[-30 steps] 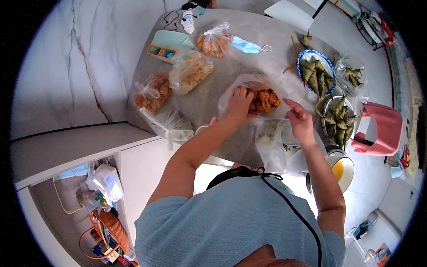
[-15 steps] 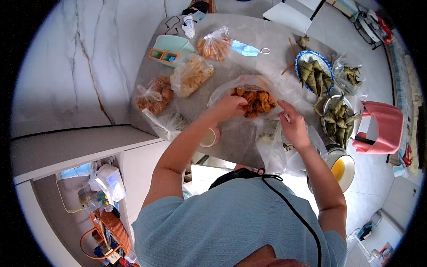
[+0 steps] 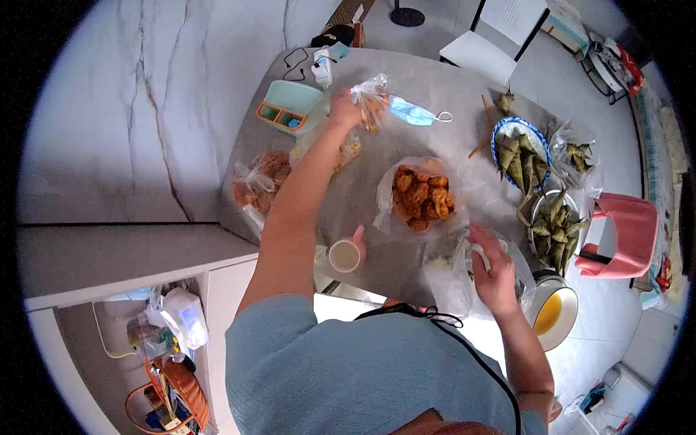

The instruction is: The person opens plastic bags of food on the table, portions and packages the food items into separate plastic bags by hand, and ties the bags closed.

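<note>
My left hand (image 3: 345,110) is stretched to the far side of the table, its fingers curled at the left side of a tied clear plastic bag (image 3: 374,109) of orange-brown food. It partly covers that bag, and the fingertips are hard to see. Nearer to me, an open plastic bag of browned fried pieces (image 3: 422,197) lies with its edges folded back. My right hand (image 3: 496,270) hovers over or touches a crumpled clear plastic bag (image 3: 453,279), fingers apart and holding nothing visible. Under my left forearm lies a bag of pale yellow food (image 3: 348,154).
Left stand another food bag (image 3: 272,170) and a green divided box (image 3: 288,105); a pink-handled cup (image 3: 346,255) is near the front edge. A blue mask (image 3: 412,111) lies behind. Right are leaf-wrapped dumplings in a blue-rimmed basin (image 3: 520,156) and a bowl (image 3: 557,225), plus a pot of yellow liquid (image 3: 552,315).
My left hand has left the open bag of fried pieces and reached out to the tied bag. My right hand has moved back from that open bag. The view has shifted.
</note>
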Demonstrator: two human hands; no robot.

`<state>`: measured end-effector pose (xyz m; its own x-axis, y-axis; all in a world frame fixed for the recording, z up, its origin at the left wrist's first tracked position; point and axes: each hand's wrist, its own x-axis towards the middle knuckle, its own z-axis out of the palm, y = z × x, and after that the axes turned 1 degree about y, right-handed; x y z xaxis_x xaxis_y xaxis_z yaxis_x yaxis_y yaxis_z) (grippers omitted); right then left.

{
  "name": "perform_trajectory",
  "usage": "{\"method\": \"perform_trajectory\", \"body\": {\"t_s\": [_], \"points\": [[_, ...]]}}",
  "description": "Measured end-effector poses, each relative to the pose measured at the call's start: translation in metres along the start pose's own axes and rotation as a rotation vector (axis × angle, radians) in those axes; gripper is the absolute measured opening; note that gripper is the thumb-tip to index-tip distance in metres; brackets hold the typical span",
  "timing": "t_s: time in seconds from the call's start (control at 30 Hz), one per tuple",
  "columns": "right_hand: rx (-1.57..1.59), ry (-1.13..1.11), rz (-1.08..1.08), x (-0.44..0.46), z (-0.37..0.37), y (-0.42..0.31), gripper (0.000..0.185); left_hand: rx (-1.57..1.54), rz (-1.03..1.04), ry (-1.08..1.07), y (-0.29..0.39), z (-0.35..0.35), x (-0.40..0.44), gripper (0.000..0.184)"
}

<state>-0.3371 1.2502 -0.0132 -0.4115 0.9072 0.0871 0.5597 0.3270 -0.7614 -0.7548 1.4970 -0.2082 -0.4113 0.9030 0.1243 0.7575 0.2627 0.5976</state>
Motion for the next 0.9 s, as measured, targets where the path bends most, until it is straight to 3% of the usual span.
{"method": "perform_trajectory", "body": {"t_s": [0.17,0.23,0.37,0.43,0.47,0.53,0.57,0.63,0.67,0.73,0.8,0.9], "points": [[-0.051,0.035,0.019,-0.014,-0.006,-0.008,0.041,0.245,0.149,0.127,0.008,0.026,0.032,0.058],[-0.052,0.069,0.064,-0.014,-0.005,-0.009,0.034,0.285,-0.064,-0.177,0.013,0.027,0.039,0.049],[-0.055,0.060,0.111,-0.016,-0.005,-0.004,0.034,0.227,-0.092,-0.220,-0.017,0.052,0.059,0.041],[0.013,0.066,0.174,-0.019,-0.004,0.001,0.036,-0.163,-0.137,0.021,-0.002,0.031,0.045,0.029],[0.017,0.064,0.171,-0.019,-0.005,0.002,0.036,-0.159,-0.138,0.025,0.006,0.018,0.037,0.029],[0.054,0.073,0.154,-0.016,-0.004,0.002,0.036,-0.756,-0.461,0.041,0.017,-0.006,0.028,0.022],[0.057,0.070,0.145,-0.015,-0.005,0.003,0.036,-0.755,-0.461,0.050,0.012,-0.008,0.028,0.022],[0.002,0.052,0.084,-0.013,-0.002,0.005,0.035,-1.367,-0.457,0.019,0.007,-0.020,0.024,0.019],[0.006,0.048,0.075,-0.012,-0.001,0.004,0.035,-1.364,-0.455,0.030,0.005,-0.026,0.018,0.019],[0.071,0.054,0.066,-0.010,0.002,0.000,0.035,-1.654,-0.356,-0.160,0.042,-0.068,-0.010,0.023],[0.046,0.055,0.013,-0.008,0.003,-0.005,0.035,-1.789,-0.319,-0.242,0.002,-0.038,0.007,0.027],[0.018,0.049,-0.044,-0.008,0.001,-0.013,0.035,-1.974,-0.276,-0.369,0.016,-0.048,-0.003,0.038]]}}
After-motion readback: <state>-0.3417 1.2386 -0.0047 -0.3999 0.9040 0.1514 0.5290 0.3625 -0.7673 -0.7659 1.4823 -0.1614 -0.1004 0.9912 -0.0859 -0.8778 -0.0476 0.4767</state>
